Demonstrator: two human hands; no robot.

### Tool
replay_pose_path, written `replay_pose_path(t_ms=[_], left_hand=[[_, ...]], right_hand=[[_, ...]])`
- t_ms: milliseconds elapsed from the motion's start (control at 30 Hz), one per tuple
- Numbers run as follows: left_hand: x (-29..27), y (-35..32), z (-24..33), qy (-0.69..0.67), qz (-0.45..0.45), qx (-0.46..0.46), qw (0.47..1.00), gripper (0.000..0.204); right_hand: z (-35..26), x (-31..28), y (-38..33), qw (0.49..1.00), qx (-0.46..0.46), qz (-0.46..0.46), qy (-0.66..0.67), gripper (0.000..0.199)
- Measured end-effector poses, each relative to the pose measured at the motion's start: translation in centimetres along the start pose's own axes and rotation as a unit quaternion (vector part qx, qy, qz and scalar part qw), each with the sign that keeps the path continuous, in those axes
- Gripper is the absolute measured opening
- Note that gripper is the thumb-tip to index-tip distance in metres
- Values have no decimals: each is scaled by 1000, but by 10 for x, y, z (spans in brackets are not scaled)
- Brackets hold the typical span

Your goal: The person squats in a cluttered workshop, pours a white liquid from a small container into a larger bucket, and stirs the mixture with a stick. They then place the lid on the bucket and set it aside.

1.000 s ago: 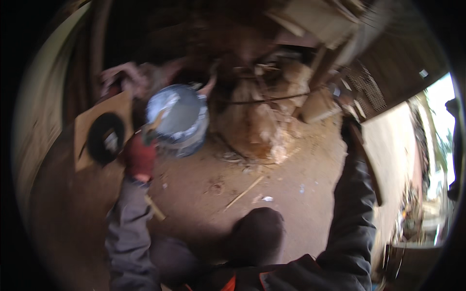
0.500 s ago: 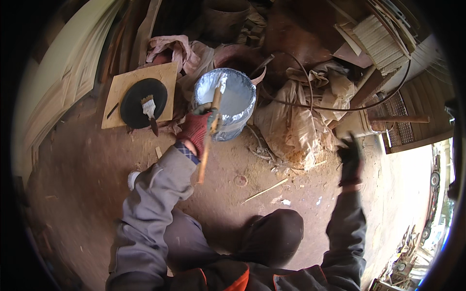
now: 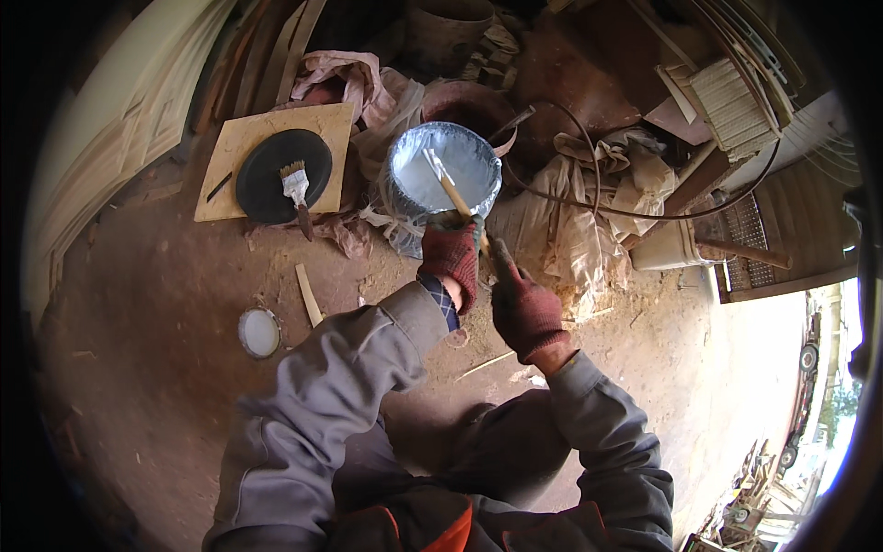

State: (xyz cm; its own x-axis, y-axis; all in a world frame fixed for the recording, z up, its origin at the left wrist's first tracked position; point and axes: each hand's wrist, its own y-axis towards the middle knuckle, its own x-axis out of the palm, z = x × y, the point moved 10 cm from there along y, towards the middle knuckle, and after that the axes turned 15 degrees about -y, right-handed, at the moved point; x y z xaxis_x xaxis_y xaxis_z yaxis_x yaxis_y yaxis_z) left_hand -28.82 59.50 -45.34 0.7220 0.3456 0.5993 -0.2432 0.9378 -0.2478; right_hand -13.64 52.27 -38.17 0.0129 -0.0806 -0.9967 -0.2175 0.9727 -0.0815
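My left hand (image 3: 451,256), in a red and dark work glove, is closed around a wooden stick (image 3: 453,192) just below its middle. The stick's upper end is coated white and leans over a bucket (image 3: 491,184) lined with plastic film, with whitish liquid inside. My right hand (image 3: 529,315), in a matching glove, is closed at the lower end of the stick, close beside the left. Its fingers partly hide that end. Left of the bucket, a paintbrush (image 3: 295,189) with a white-smeared ferrule lies across a round black lid (image 3: 260,181) on a square board (image 3: 338,138).
A round white-topped lid or tin (image 3: 259,332) rests on the floor at left, near a thin wood strip (image 3: 308,294). Crumpled sacks (image 3: 543,207) and a curved hose (image 3: 593,166) lie right of the bucket. A pale bucket (image 3: 664,247) stands further right. Panels lean at far left.
My right hand has swung in from the far right to the stick's lower end. The left hand has shifted right, and the stick now tilts the other way, its top toward the left.
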Motion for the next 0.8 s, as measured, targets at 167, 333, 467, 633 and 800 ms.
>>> replay_pose_path(t_ms=[167,333,467,633,800], left_hand=[[13,-24,-5,-88,-52,-141,985,24],[11,-81,-10,-81,-103,-267,955,16],[-3,-109,-11,3,-164,-319,933,23],[-8,-115,-3,-45,-146,-307,939,18],[-5,-115,8,-26,-150,-323,934,20]], right_hand=[[41,-9,7,991,26,-55,-115,55],[66,-46,-10,966,-54,-89,-236,59],[78,-87,-28,949,-96,-44,-297,56],[112,-89,-30,975,46,-110,189,37],[104,-15,-5,890,71,-229,387,38]])
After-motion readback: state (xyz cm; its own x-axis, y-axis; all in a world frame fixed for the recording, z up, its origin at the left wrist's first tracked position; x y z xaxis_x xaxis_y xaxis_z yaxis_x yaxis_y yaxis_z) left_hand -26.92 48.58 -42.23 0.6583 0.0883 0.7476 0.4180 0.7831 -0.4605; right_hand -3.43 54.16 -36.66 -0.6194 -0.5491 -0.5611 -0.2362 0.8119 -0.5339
